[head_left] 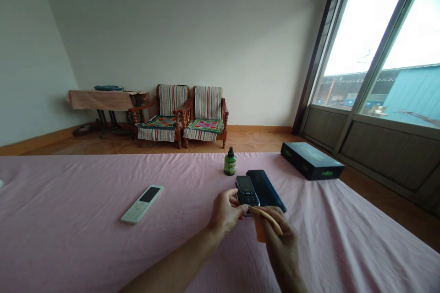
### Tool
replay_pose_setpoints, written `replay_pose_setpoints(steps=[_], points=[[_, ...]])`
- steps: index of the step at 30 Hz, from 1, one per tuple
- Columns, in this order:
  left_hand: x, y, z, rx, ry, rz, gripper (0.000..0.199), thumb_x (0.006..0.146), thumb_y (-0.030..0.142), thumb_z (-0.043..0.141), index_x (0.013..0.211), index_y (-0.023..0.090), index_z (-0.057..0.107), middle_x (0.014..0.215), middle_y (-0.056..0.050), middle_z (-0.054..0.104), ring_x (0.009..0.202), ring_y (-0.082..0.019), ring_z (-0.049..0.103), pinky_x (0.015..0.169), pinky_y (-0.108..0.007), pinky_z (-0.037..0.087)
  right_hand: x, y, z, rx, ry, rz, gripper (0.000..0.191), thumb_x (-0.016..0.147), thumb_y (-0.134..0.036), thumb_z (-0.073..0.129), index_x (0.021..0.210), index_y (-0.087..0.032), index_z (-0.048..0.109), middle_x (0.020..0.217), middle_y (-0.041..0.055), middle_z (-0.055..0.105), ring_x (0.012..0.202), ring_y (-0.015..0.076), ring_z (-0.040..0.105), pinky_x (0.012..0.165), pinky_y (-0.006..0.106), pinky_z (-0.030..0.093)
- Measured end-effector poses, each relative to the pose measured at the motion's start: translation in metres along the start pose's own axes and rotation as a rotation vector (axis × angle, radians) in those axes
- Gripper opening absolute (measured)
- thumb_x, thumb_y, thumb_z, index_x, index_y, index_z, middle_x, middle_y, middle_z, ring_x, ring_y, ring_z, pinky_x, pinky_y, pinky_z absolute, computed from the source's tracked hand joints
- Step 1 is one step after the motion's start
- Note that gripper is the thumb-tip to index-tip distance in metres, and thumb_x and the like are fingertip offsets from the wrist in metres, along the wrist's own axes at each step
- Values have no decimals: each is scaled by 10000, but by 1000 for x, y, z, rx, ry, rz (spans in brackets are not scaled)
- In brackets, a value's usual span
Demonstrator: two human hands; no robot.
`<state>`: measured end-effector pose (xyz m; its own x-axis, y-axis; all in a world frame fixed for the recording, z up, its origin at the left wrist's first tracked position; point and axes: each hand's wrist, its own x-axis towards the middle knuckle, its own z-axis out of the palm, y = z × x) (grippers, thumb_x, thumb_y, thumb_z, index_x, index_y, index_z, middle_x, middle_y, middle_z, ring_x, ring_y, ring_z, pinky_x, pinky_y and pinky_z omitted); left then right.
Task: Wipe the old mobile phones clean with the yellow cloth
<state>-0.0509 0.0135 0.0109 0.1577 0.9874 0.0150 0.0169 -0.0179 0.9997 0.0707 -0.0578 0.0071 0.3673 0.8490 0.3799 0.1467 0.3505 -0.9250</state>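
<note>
My left hand [225, 210] grips a dark keypad phone [246, 188] by its left side and lower end, with the screen and keys facing up. Pinched in my right hand [280, 233] is an orange-yellow cloth [261, 229]; its edge reaches the phone's lower end. Just behind and to the right of the keypad phone lies a larger dark blue smartphone [264, 187], partly covered by the phone and my right hand. A white keypad phone [142, 204] rests on the pink sheet to the left.
A green bottle with a black cap [230, 163] stands beyond my hands. At the right back lies a black box [311, 160]. The pink sheet [85, 247] has folds on its right side. Past its far edge are two wooden chairs [206, 126] and a cloth-covered table [99, 100].
</note>
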Motion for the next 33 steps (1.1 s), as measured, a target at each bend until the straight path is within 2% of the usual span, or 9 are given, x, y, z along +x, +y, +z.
replay_pose_setpoints(steps=[3,5,13,16,19,22,26,29,33], points=[[-5,-2,-2,31,37,9,578,628,142,761,1173,104,573,606,46,577,477,-133,587,451,-203,429,0,0,-1,0,-11,-1,229,758,-390,661,841,-207,770,829,72,667,809,230,629,575,261,490],[-11,-2,-10,56,48,29,593,636,184,776,1182,100,561,622,38,591,478,-136,589,463,-214,431,0,1,-2,-9,-7,-8,225,761,-388,655,838,-209,769,839,70,665,814,227,627,596,265,494],[-34,6,-98,173,194,98,322,611,160,775,924,168,699,657,10,644,600,-157,592,605,-233,443,-5,6,6,-48,-98,2,207,785,-391,647,820,-223,762,828,55,649,804,215,617,598,259,482],[-33,7,-109,184,167,91,203,597,142,787,790,156,727,721,-45,693,710,-198,628,684,-259,468,-1,9,6,-75,-107,-10,216,779,-400,652,825,-221,764,825,53,640,789,209,612,604,260,484],[-34,4,-93,143,58,80,259,639,146,771,895,142,733,857,-92,735,833,-236,667,789,-306,497,5,14,-1,-101,9,-15,246,775,-422,637,824,-219,767,910,67,633,872,225,604,670,281,499],[-39,-2,-65,79,-63,90,464,668,118,745,1124,150,667,1105,-120,700,1017,-268,650,884,-348,501,9,20,-8,-130,82,23,254,740,-429,644,796,-219,775,1027,87,629,932,252,609,704,311,516],[-45,-9,-30,44,-129,136,665,679,81,716,1314,159,532,1372,-114,521,1258,-303,488,1077,-393,361,10,26,-10,-178,36,67,226,718,-395,648,778,-222,780,1114,103,639,982,283,619,752,349,531],[-46,-10,-14,62,-129,178,668,704,66,683,1340,168,506,1404,-91,487,1344,-302,372,1149,-394,231,8,29,-7,-204,-16,55,209,736,-340,616,800,-229,782,1146,103,644,1023,288,615,835,386,516],[-48,-5,-3,94,-141,247,665,707,30,643,1340,174,499,1395,-71,499,1337,-309,380,1146,-390,233,5,27,-4,-205,-38,30,199,739,-301,610,811,-233,783,1177,101,643,1055,295,610,860,401,516]])
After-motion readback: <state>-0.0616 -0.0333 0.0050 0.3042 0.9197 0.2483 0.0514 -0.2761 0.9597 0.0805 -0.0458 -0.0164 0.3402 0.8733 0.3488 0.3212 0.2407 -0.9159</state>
